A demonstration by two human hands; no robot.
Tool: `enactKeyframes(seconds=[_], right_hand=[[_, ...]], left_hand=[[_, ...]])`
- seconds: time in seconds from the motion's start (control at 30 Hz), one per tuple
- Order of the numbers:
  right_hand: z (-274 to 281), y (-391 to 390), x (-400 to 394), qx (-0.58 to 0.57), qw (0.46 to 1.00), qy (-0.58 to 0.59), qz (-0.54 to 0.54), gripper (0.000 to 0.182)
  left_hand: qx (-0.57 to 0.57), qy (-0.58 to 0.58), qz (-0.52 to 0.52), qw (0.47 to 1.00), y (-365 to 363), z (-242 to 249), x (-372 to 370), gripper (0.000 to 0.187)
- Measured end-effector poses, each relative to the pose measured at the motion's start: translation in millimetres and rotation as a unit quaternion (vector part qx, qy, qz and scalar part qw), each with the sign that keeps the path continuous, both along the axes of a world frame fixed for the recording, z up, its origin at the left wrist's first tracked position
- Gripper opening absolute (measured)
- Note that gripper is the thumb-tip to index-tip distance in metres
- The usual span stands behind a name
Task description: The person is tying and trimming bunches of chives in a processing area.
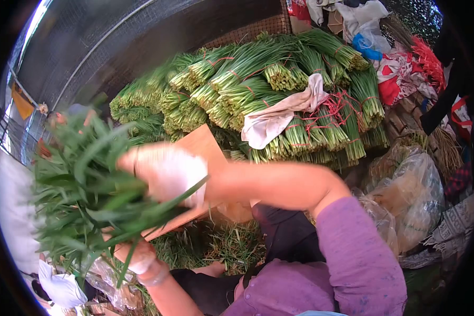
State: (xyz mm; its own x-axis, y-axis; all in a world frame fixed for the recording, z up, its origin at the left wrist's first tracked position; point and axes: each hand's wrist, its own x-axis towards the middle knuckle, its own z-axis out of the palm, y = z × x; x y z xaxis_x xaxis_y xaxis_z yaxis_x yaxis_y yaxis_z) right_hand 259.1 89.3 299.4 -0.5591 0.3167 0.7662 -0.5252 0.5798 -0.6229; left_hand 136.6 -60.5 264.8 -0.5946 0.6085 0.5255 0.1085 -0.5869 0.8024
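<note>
A loose bunch of garlic chives (84, 184), its long green leaves fanned out and blurred, fills the left of the view. My left hand (134, 255) grips it from below, its fingers partly covered by the leaves. Over the bunch's right side is my right hand (160, 171), with something white round the palm and wrist. Motion smears its fingers against the leaves. Behind and under this hand stands a tilted brown board (203, 145).
Tied chive bundles (242, 95) with red bands are piled at the back. A stained cloth (284, 113) and red ties (337, 108) lie on them. Clear plastic bags (413, 195) sit at right. Loose trimmings (231, 245) cover the ground near my legs. Another person's hand (63, 118) shows at left.
</note>
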Motion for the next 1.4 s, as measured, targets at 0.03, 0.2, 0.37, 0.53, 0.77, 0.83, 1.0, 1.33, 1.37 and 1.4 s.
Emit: enactKeyframes(seconds=[0.03,0.2,0.37,0.53,0.77,0.83,1.0,1.33,1.37,1.4], right_hand=[[32.6,27.3,33.6,0.15,0.967,-0.087,-0.185,0.035],[149.3,166.2,118.3,0.305,0.684,-0.286,-0.598,0.037],[175.4,282.3,209.1,0.103,0.647,-0.289,-0.698,0.053],[132.7,278.6,204.1,0.095,0.769,-0.116,-0.621,0.059],[-7.7,231.2,178.7,0.002,0.921,-0.223,-0.32,0.051],[-44.3,204.2,169.8,-0.025,0.896,-0.347,-0.277,0.055],[-162.4,188.1,139.4,-0.068,0.86,-0.479,-0.162,0.047],[-146.4,49.7,-9.2,-0.017,0.807,-0.59,-0.025,0.043],[-149.6,36.9,-23.8,0.0,0.804,-0.595,0.002,0.042],[-154.1,26.8,-38.5,0.017,0.8,-0.599,0.028,0.041]], left_hand=[[0.05,-0.056,-0.021,0.997,8.5,11.2,-8.4,0.033],[0.072,-0.024,-0.056,0.996,37.5,41.1,-5.1,0.065],[-0.112,-0.042,0.041,0.992,18.6,-15.4,-49.1,0.082],[-0.156,-0.067,0.095,0.981,-51.5,-71.6,-105.3,0.073],[-0.178,-0.172,0.28,0.927,-169.1,-113.8,-153.3,0.067],[-0.191,-0.165,0.302,0.919,-204.0,-130.1,-154.4,0.06],[-0.142,-0.269,0.363,0.881,-293.7,-211.8,-152.4,0.024],[-0.286,-0.506,0.381,0.719,-404.2,-398.4,-81.8,0.033],[-0.327,-0.528,0.378,0.687,-403.9,-402.4,-74.3,0.035],[-0.356,-0.543,0.367,0.666,-402.6,-411.6,-68.1,0.037]])
